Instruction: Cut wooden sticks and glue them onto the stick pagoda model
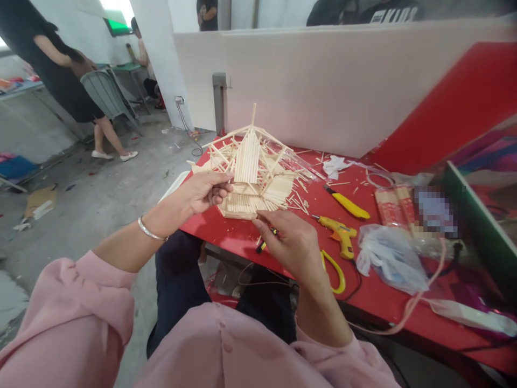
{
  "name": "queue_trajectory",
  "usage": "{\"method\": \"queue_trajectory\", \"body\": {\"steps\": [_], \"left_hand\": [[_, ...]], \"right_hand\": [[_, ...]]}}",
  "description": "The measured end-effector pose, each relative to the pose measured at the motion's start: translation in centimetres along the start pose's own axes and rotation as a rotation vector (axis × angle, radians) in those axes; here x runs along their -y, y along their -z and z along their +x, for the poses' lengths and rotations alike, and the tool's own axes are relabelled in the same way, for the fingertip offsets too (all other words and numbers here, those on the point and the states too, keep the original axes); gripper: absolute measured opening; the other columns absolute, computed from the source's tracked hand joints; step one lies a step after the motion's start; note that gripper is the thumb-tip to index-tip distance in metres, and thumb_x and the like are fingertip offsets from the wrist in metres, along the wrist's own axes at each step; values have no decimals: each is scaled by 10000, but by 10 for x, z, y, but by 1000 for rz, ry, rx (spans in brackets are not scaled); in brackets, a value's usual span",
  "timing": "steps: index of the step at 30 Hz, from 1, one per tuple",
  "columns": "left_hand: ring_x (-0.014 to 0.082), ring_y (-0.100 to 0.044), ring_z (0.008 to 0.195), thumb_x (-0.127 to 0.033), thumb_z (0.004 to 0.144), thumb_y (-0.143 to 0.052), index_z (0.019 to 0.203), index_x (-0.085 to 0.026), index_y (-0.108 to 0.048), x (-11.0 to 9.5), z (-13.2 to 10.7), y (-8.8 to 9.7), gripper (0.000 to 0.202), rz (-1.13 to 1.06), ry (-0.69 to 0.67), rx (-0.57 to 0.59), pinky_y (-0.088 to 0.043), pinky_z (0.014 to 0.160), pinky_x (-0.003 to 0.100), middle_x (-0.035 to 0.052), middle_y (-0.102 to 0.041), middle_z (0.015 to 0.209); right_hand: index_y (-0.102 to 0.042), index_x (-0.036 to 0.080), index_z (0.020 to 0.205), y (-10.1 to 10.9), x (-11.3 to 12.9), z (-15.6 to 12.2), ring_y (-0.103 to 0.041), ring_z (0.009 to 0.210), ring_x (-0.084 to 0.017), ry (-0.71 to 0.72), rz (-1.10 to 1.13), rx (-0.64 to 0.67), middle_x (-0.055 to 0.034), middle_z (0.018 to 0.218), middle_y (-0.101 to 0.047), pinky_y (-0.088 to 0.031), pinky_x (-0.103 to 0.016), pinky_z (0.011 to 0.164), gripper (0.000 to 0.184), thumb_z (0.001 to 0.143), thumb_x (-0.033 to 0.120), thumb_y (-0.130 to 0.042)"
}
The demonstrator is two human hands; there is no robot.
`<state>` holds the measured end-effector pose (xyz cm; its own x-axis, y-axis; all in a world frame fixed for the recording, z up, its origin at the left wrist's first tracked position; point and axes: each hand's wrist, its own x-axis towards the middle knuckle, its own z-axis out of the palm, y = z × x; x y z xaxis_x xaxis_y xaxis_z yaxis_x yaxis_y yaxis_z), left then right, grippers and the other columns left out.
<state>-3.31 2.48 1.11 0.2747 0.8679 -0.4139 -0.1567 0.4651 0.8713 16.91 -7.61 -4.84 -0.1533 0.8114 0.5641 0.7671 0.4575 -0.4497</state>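
Grey floor [100, 199] spreads left of the left grip, and a white partition [323, 81] stands beyond both grips. The red desk [242, 237] carries a stick model [250, 167]. The left hand [204, 191] has its grip clamped on the model's edge. The right hand [293, 242] touches the near edge; I cannot tell whether its grip is closed. A bag [390, 256] lies right of that grip, its contents unclear, with a glue gun [341, 237] between them.

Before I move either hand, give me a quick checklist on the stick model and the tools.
1. Left hand grip on stick model: ok, fingers pinch its left side.
2. Model base on red table: ok, near the corner.
3. Right hand contact with base: cannot tell; fingertips at its front edge.
4. Glue gun free: ok, lying right of that hand.
5. Scissors free: not ok, partly hidden behind that hand.
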Motion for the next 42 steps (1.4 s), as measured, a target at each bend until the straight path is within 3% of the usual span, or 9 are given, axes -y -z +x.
{"method": "queue_trajectory", "body": {"steps": [31,34,37,40,42], "left_hand": [[64,-529,400,-174,853,-661,632,-130,-651,-7,1,-8,226,72,12,-106,-422,362,164,54,-674,579],[58,-513,388,-169,851,-660,638,-130,-652,-9,-1,-10,216,90,15,-114,-416,360,161,50,-667,577],[51,-493,386,-158,841,-667,653,-137,-655,-11,-5,-12,189,128,-2,-114,-408,363,160,46,-658,574],[26,-445,378,-149,881,-627,642,-147,-624,-14,-6,-10,239,124,22,-157,-337,346,137,16,-632,539],[13,-440,391,-133,909,-586,662,-140,-619,-17,-3,-8,249,129,52,-127,-308,361,120,2,-630,534]], "right_hand": [[-747,206,1031,3,-28,-31,-727,870,-197,-67,32,20,-67,968,-772,-559,-318,791,253,925,366,-582],[-746,229,1059,13,-40,-38,-726,878,-208,-217,-22,61,-61,1006,-770,-551,-324,776,312,920,440,-564],[-735,253,1109,29,-62,-43,-721,876,-253,-506,-259,154,-78,1065,-757,-527,-360,739,375,913,493,-523],[-693,181,1201,47,-96,-49,-692,988,-326,-834,-579,233,-182,1088,-728,-486,-397,766,428,930,400,-446],[-661,119,1240,57,-123,-57,-672,1040,-324,-989,-655,225,-233,1120,-699,-467,-385,794,458,926,352,-422]]}}
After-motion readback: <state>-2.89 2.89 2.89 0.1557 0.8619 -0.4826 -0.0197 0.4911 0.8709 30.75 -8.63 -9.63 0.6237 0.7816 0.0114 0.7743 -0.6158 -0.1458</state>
